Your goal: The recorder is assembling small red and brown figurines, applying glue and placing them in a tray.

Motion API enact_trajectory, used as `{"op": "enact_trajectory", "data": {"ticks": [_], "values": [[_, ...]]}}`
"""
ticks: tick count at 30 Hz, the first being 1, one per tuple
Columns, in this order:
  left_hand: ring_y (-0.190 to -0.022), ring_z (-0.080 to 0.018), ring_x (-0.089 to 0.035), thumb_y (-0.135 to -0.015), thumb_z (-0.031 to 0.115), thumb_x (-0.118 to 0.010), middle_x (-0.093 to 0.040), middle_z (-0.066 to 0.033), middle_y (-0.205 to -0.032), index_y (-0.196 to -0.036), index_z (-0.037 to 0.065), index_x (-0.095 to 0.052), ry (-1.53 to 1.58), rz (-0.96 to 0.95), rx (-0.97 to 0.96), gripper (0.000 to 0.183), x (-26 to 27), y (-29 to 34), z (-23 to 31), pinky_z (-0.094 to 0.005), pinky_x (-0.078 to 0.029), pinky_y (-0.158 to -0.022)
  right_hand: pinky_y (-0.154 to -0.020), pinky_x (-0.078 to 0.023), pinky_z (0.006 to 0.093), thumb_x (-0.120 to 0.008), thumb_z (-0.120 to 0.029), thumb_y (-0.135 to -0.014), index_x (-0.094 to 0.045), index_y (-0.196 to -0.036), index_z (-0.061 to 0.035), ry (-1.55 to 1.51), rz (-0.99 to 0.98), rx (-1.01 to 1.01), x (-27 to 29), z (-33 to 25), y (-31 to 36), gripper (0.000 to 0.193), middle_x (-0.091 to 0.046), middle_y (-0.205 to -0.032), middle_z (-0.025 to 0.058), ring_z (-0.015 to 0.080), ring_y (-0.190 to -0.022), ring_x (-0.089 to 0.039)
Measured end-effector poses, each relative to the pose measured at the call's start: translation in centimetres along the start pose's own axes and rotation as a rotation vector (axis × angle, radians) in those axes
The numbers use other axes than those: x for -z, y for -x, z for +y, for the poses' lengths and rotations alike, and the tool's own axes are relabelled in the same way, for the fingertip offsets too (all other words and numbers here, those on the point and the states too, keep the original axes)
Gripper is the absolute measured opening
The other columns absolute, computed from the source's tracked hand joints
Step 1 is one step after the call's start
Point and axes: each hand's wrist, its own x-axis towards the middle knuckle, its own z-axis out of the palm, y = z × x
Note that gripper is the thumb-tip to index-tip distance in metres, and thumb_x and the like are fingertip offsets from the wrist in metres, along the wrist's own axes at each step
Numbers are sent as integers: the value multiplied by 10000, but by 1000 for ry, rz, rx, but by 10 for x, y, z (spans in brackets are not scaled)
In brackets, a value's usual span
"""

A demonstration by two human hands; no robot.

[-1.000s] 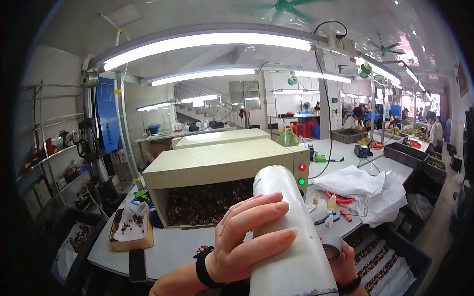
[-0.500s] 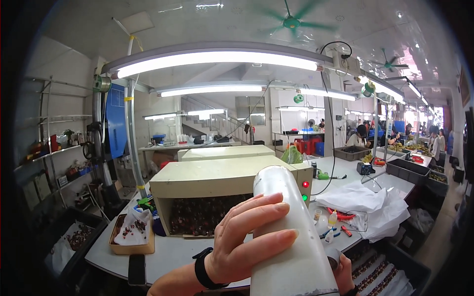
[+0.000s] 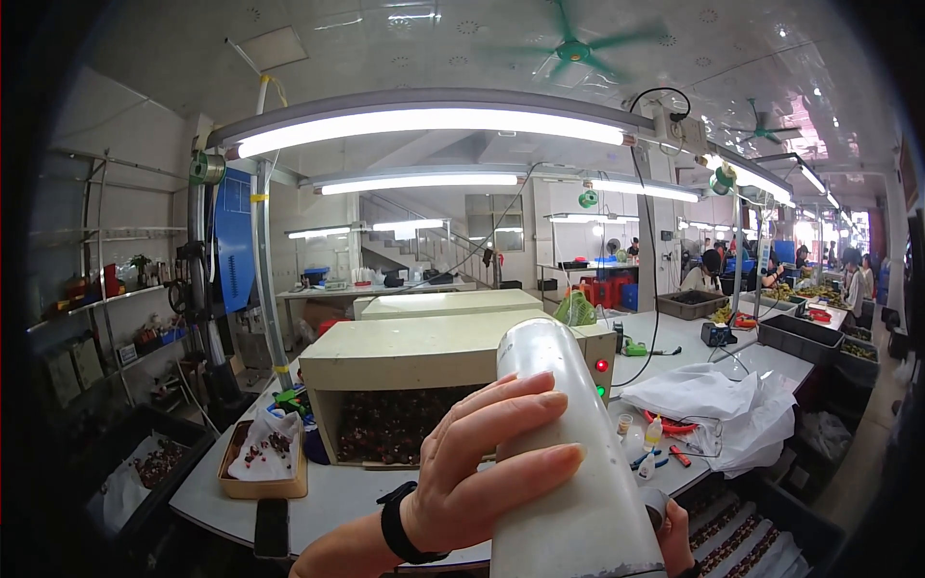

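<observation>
A large, off-white rounded housing (image 3: 570, 491), scuffed at its lower rim, rises in front of me. My left hand (image 3: 491, 453), with a black band at the wrist, lies across its left side. The fingers are spread and stretched flat over its surface. Low on the housing's right, my right hand (image 3: 678, 541) is partly hidden, its fingers curled against a grey round part (image 3: 654, 507). Behind the housing stands a cream box-shaped machine (image 3: 414, 349) with a red and a green light. Many small dark pieces (image 3: 385, 424) fill its front opening.
On the left, a tan tray (image 3: 262, 487) holds small pieces on white paper, beside a black phone (image 3: 272, 528). White sheeting (image 3: 713, 409), small bottles (image 3: 653, 433) and pliers (image 3: 644, 457) lie to the right. Below them, a dark crate (image 3: 792, 511) holds rows of pieces.
The surroundings have shifted slightly right and down in the picture. Both hands keep their places on the housing and the grey part.
</observation>
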Motion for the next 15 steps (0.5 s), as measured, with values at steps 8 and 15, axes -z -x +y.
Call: {"op": "enact_trajectory", "data": {"ticks": [8,15], "values": [[-1182,-327,-601,-699,175,-846,-587,-126,-1243,-1127,175,-668,-6,-9,14,463,0,0,3,-454,-504,-1001,-905,-499,388,-478,-394,-966,-582,-1259,-84,-4,-9,-14,2,0,0,439,-665,-1154,65,214,-1055,-626],[-1190,-332,-594,-695,169,-848,-587,-131,-1242,-1120,163,-672,13,3,12,460,-3,1,0,-457,-498,-1011,-921,-493,396,-497,-433,-956,-572,-1283,-96,14,-8,-12,9,2,-1,475,-659,-1168,62,219,-1063,-623]]}}
